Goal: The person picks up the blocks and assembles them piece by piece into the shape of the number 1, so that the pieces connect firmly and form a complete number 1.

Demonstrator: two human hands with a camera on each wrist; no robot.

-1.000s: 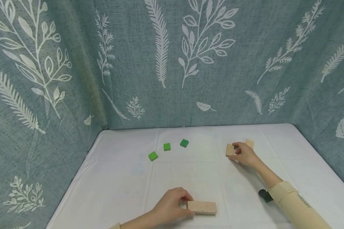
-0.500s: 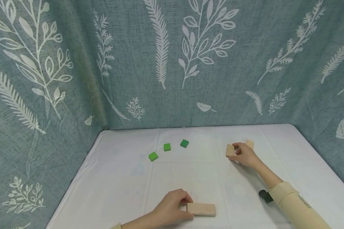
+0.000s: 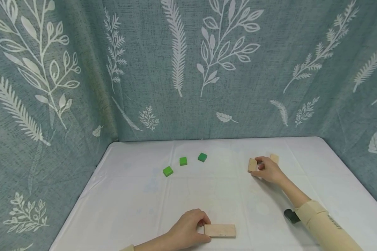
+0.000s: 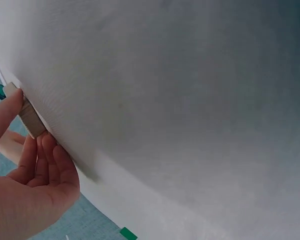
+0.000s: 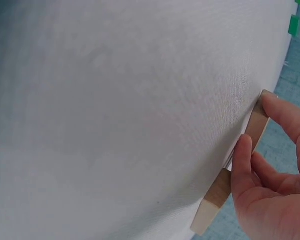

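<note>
Near the front of the table, my left hand (image 3: 188,228) pinches the left end of a long, flat wooden block (image 3: 220,230) between thumb and fingers. The left wrist view shows that wooden block (image 4: 32,119) end-on, thumb on one side and fingertips on the other. Farther back on the right, my right hand (image 3: 269,169) holds a smaller wooden block (image 3: 252,165) by its edges, fingers toward the back and thumb toward the front. Behind that hand lies another wooden block (image 3: 274,158), partly covered; it shows more fully as the two-toned wooden block (image 5: 213,200) in the right wrist view.
Three green blocks lie at the back: a light green one (image 3: 168,171), another light green one (image 3: 183,161) and a darker one (image 3: 202,157). A dark rounded object (image 3: 291,215) sits beside the right sleeve (image 3: 323,223). A patterned curtain (image 3: 188,115) surrounds the white table (image 3: 119,188).
The long wooden block and my left hand have shifted slightly toward the table's front, and the block has turned a little to lie straighter. My right hand has kept its place on the smaller block.
</note>
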